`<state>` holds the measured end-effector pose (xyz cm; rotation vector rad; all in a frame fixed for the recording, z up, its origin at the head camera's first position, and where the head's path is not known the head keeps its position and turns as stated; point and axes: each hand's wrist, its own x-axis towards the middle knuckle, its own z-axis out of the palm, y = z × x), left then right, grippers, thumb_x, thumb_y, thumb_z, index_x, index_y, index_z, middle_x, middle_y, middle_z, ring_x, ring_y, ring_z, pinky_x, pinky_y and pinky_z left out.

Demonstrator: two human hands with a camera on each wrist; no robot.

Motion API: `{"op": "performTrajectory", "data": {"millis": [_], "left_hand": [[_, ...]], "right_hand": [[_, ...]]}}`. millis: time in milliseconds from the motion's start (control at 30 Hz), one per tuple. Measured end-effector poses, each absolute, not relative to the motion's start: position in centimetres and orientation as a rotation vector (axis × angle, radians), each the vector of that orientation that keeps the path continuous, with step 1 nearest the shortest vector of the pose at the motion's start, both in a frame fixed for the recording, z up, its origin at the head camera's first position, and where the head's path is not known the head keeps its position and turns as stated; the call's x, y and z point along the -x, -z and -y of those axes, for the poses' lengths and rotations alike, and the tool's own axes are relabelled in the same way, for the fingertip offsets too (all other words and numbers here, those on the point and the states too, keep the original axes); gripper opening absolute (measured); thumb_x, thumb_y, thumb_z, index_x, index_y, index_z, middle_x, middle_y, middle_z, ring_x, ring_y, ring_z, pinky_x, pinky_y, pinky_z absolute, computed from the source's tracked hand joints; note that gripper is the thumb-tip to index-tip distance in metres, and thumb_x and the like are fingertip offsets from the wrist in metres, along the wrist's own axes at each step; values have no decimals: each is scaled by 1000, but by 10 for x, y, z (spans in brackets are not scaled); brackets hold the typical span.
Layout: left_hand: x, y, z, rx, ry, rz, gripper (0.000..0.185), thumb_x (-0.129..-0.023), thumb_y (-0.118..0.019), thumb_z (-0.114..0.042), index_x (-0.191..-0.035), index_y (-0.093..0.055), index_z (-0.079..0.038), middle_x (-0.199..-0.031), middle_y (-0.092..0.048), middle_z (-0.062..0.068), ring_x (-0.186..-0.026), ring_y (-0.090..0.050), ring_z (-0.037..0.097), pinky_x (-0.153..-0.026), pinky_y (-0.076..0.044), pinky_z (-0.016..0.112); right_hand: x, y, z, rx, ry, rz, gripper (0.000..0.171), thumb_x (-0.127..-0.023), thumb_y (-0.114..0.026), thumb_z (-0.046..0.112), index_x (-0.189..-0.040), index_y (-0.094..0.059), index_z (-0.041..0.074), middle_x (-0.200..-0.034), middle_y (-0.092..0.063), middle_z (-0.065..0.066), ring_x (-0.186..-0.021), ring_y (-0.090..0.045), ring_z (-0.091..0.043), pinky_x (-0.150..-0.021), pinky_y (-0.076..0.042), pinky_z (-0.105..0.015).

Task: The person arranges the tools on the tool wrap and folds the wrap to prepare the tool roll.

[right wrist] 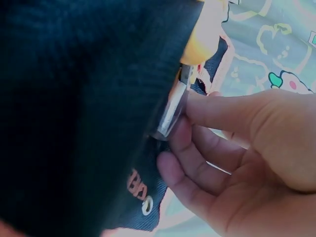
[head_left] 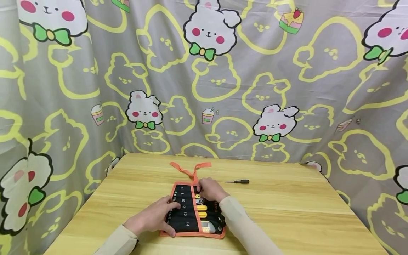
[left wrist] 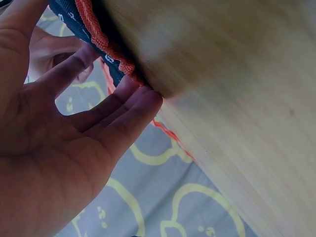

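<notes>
Item: tool roll (head_left: 188, 212), black fabric with orange edging, lying open and flat on the near centre of the wooden table (head_left: 287, 205), its long axis running from 6 o'clock toward 12 o'clock as seen from the head camera; white size numbers mark the pockets on its left half. Contents: several tools with yellow handles (head_left: 201, 208) and metal shanks lying crosswise in the right half. Right hand (head_left: 211, 189): rests on the upper right part of the roll at about 1 o'clock from its centre; in the right wrist view the fingertips (right wrist: 197, 106) touch and pinch at a metal tool shank (right wrist: 170, 111) where it enters the black cloth, so this hand is grasping the shank and is the nearer of the two to it. The shank runs roughly left to right across the roll, its free end toward 3 o'clock, on the right hand's side. Left hand (head_left: 154, 216): lies at about 9 o'clock, fingers straight and released, pressing the roll's left edge (left wrist: 106, 47) down against the table. Attached: orange tie ribbon (head_left: 191, 169), loose on the table at 12 o'clock. Nearby: a small screwdriver (head_left: 238, 181) with dark handle at about 2 o'clock, apart from the roll. Surroundings: a grey curtain (head_left: 287, 88) printed with rabbits behind and beside the table.
</notes>
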<state>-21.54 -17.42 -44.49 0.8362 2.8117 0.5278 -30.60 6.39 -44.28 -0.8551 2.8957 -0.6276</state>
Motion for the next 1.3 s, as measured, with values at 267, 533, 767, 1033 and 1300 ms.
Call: {"op": "performTrajectory", "data": {"millis": [267,533,767,1033,1300], "left_hand": [[215,445,174,-825,-536,-2813,79,-62,-80,-61,-127,-60,-20,-118,-50,3,-102,-50,18,-91,-47,45],[215,444,175,-836,-551,-2809,77,-63,-80,-60,-126,-61,-21,-117,-50,2,-100,-50,17,-90,-47,44],[216,446,177,-838,-550,-2807,79,-62,-80,-61,-126,-60,-20,-117,-50,2,-100,-50,17,-90,-47,43],[216,447,176,-844,-544,-2807,78,-62,-80,-61,-126,-60,-21,-117,-50,3,-100,-50,17,-89,-47,42],[216,447,176,-840,-546,-2808,78,-63,-80,-61,-126,-60,-19,-117,-50,3,-100,-50,18,-88,-47,42]], "right_hand": [[309,446,-80,903,793,-2822,14,-89,-67,3,-101,-69,10,-87,-68,0,-67,-57,-6,-65,-49,-25],[314,444,-114,875,873,-2804,16,-92,-67,11,-108,-70,12,-82,-68,0,-65,-58,-8,-61,-48,-28],[320,439,-144,845,898,-2883,15,-90,-70,14,-105,-72,12,-78,-62,3,-65,-53,-11,-57,-44,-27],[326,443,-180,687,936,-2964,18,-86,-75,17,-102,-75,10,-69,-56,3,-59,-44,-11,-55,-37,-25],[335,450,-217,504,971,-3028,19,-85,-75,14,-103,-75,7,-63,-54,1,-57,-44,-12,-55,-36,-26]]}}
